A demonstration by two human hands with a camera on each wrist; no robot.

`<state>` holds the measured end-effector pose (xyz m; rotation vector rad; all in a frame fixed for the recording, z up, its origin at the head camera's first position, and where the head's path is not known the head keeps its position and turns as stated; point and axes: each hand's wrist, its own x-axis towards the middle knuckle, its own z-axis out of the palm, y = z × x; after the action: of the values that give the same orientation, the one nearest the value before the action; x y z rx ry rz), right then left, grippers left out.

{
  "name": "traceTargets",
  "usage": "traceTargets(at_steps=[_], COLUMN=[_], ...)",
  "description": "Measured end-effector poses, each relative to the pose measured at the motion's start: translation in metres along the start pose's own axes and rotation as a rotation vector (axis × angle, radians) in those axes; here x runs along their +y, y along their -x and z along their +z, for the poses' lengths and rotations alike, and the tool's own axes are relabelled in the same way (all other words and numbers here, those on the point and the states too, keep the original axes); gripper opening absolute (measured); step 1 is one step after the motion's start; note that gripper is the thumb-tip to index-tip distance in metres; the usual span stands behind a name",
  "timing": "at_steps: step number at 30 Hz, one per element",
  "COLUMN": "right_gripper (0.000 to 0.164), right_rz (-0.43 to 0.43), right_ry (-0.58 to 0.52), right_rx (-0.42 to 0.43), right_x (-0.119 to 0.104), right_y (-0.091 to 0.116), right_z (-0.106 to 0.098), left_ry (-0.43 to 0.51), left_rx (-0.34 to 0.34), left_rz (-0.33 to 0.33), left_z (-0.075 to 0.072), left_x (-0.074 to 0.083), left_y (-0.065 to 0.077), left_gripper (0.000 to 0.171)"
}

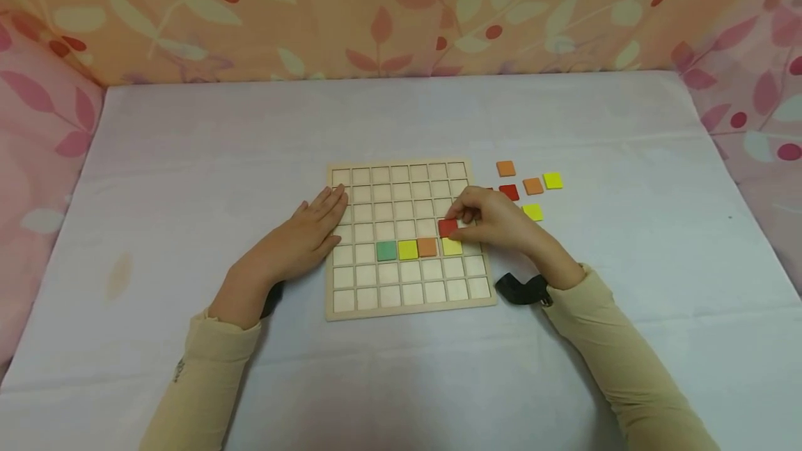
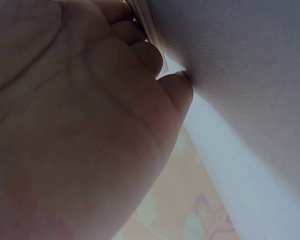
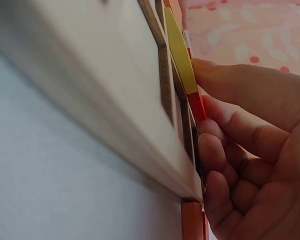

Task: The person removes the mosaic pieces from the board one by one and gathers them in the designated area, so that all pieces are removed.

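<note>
A square wooden grid board point(image 1: 410, 312) lies on the table. My left hand point(image 1: 303, 235) rests flat along its left edge, fingers stretched over the frame; in the left wrist view the fingertips meet the board's side. Over the right part of the board, my right hand point(image 1: 501, 221) pinches a red square tile point(image 1: 447, 228) between thumb and fingers. Just below that tile is a yellow tile point(image 1: 451, 247), with the thumb right at it in the right wrist view. In the same row sit a green tile point(image 1: 386, 250), another yellow tile point(image 1: 408, 250) and an orange tile point(image 1: 427, 247).
Right of the board lie loose tiles: an orange tile point(image 1: 506, 168), a second orange tile point(image 1: 533, 186), a red tile point(image 1: 509, 193), and yellow tiles point(image 1: 553, 180). A black curved piece point(image 1: 523, 289) sits at the right wrist. Patterned cloth point(image 1: 401, 12) stands behind the table.
</note>
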<state>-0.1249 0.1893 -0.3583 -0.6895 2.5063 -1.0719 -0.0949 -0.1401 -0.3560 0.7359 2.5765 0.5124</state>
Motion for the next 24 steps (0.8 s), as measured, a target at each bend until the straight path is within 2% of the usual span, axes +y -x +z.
traceTargets(at_steps=[13,24], right_gripper=[0.017,0.018], right_rz=[0.026,0.056], right_ry=[-0.138,-0.173], right_rx=[0.000,0.009], right_x=[0.0008,0.0014], right_y=[0.0015,0.0026], right_z=[-0.0003,-0.0013], left_ry=[0.002,-0.005], left_rx=[0.005,0.010], left_rz=[0.006,0.010], left_z=[0.0013,0.0010], left_x=[-0.0014,-0.0016], left_y=[0.0005,0.0006], left_gripper=[0.063,0.064])
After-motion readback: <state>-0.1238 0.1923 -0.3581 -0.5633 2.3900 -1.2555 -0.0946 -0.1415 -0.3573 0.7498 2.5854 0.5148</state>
